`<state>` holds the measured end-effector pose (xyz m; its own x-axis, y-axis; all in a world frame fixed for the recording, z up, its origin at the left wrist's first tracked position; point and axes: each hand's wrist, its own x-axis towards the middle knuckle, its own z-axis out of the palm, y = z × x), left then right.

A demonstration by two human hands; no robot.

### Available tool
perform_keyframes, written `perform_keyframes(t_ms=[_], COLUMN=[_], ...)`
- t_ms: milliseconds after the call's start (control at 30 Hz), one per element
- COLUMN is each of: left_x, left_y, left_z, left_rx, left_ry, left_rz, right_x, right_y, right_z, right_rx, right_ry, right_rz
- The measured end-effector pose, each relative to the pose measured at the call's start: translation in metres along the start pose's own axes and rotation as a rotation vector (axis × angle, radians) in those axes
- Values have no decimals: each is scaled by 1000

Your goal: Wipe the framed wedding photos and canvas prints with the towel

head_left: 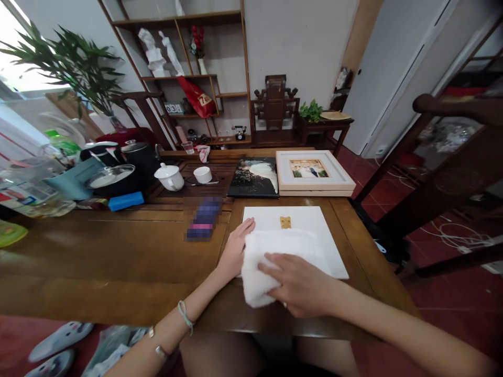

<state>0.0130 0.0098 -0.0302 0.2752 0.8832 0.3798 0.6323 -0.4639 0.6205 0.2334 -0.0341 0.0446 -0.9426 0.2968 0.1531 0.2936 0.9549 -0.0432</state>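
A flat white board (pixel 330 256) lies on the wooden table in front of me. A small gold-coloured piece (pixel 285 222) sits near its far edge. My right hand (pixel 294 283) is closed on a folded, fluffy white towel (pixel 257 293), pressing it over the board's near left part. Some of the towel hangs past the board's near edge. Along the board's left edge rests my left hand (pixel 234 248), its fingers stretched out and lying flat; the towel is close beside it.
Behind the board lie a dark picture panel (pixel 241 180) and a pale framed photo (pixel 341 175). A blurred purple item (pixel 204 217) is to the left. Farther left stand a white lidded cup (pixel 170 178), a blue block (pixel 126 201) and dark pots (pixel 137 157). A wooden chair (pixel 451 157) is at right.
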Motion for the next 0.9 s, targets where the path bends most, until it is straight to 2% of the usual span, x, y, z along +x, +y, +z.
perform_keyframes(t_ms=[33,100,233,300,367,533,600,700,800,900], left_x=[0,-1,1,2,2,-2,-3,-1,3,5], left_y=[-1,-2,4,6,5,-5,-6,-2,4,8], left_z=[0,1,3,3,2,0,0,1,1,0], left_rx=[-10,-10,30,40,40,-26,-45,-26,5,-16], left_ry=[1,8,4,-11,-12,-3,12,3,-3,19], left_rz=[6,-13,-70,-70,-66,51,75,35,-32,-61], right_x=[-1,-4,-8,-5,-1,8,6,0,-3,2], right_y=[0,17,71,80,68,6,1,27,61,65], right_z=[-2,-3,7,13,18,23,20,13,10,15], right_rx=[32,68,-8,-82,-149,-228,-201,-61,-39,-112], right_ry=[-5,10,131,170,171,181,175,105,106,125], right_rz=[-36,4,310,387,346,-51,-107,4,238,364])
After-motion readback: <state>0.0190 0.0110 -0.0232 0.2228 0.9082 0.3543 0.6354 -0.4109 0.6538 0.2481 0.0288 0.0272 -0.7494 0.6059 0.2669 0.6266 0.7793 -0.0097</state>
